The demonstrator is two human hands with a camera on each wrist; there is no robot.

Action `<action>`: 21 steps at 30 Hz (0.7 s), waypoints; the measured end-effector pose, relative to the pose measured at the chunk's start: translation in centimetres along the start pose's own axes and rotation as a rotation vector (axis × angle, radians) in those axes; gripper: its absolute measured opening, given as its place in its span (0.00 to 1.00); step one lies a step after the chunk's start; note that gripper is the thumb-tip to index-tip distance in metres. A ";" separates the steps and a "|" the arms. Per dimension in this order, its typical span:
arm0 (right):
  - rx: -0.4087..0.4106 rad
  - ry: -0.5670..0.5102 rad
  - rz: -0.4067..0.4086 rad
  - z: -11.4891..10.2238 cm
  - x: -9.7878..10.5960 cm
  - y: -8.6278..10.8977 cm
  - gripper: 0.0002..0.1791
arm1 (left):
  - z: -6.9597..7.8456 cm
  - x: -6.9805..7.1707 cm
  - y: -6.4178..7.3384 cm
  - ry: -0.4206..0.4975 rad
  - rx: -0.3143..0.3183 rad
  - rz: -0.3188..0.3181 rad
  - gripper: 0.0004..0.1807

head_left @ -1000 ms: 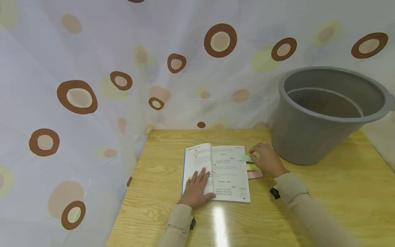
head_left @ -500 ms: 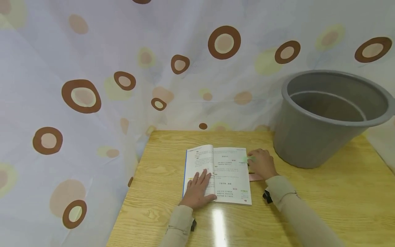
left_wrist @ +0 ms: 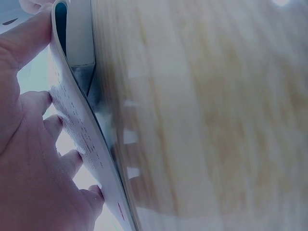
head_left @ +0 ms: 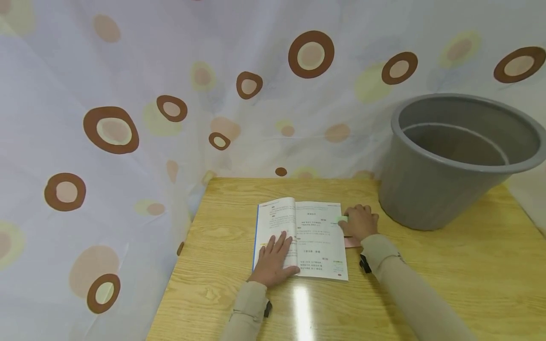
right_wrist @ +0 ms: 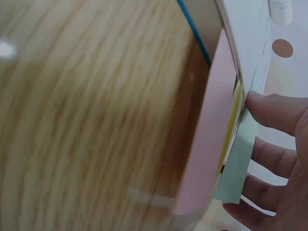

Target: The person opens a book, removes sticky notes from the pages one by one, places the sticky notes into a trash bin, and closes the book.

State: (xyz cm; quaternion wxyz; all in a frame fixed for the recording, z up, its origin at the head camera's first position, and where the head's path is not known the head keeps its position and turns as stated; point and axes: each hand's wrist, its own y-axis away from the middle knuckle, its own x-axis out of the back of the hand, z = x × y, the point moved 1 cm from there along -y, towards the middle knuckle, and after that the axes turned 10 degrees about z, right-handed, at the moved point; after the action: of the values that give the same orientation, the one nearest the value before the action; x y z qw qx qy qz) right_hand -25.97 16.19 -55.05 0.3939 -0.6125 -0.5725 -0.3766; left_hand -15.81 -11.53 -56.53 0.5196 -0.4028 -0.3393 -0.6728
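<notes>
**Green tab goes onto the right page of the open book**

The right hand (head_left: 360, 222) pinches a green sticky tab (right_wrist: 239, 161) between thumb and fingers and holds it at the outer edge of the right page of the open book (head_left: 317, 239). Under it, a yellow tab (right_wrist: 234, 120) and a pink tab (right_wrist: 204, 144) stick out from the same edge. The left hand (head_left: 273, 260) lies flat on the left page with fingers spread and keeps the book open on the wooden table (head_left: 448, 265). A grey plastic bucket (head_left: 426, 199) stands near, to the right.

The step in hand seems to be placing the green tab on the page edge. The next move probably needs firm pressing, so that the tab sticks.

One second ago the right hand was further right, beside the book, and all three tabs showed; now it has come over the page edge, while the left hand has stayed.
</notes>
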 end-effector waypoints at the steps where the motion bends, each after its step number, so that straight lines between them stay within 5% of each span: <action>1: 0.000 0.000 0.005 0.1 -0.1 -0.1 0.22 | 0.0 0.0 0.0 0.002 -0.003 0.004 0.47; 21: 0.064 -0.045 0.111 0.6 -0.7 0.0 0.14 | 0.1 0.1 0.0 0.029 0.010 -0.012 0.47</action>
State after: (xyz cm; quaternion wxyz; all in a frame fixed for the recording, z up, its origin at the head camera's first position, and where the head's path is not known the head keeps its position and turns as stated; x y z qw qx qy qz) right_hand -25.97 16.48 -55.90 0.4207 -0.6387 -0.5580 -0.3220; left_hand -15.81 -11.48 -56.39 0.5224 -0.3882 -0.3375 -0.6801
